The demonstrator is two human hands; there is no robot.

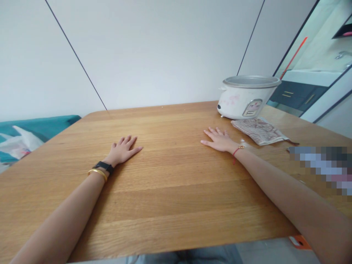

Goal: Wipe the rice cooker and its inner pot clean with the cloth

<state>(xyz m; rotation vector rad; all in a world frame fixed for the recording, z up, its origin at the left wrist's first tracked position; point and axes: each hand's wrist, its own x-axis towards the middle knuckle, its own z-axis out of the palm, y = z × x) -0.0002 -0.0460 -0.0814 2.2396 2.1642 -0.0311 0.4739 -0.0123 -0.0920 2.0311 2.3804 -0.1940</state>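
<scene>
My left hand [122,149] lies palm down on the wooden table [170,176], fingers spread and nothing in it. A black band [103,167] and a gold bangle [97,174] circle that wrist. Farther right, my right hand [218,140] also rests flat on the wood with its fingers apart. It wears a thin red string bracelet [235,150]. Just beyond it sits a checked cloth [258,131], not touched by the fingers. Behind the cloth stands a white rice cooker [242,99] without a lid; its inside is mostly hidden.
A pale panelled wall [154,55] backs the table. At the right edge lies a blurred-out object [327,168]. On the left are a teal seat [55,126] and a white plastic bag [23,143]. An orange item [302,242] shows below the front edge.
</scene>
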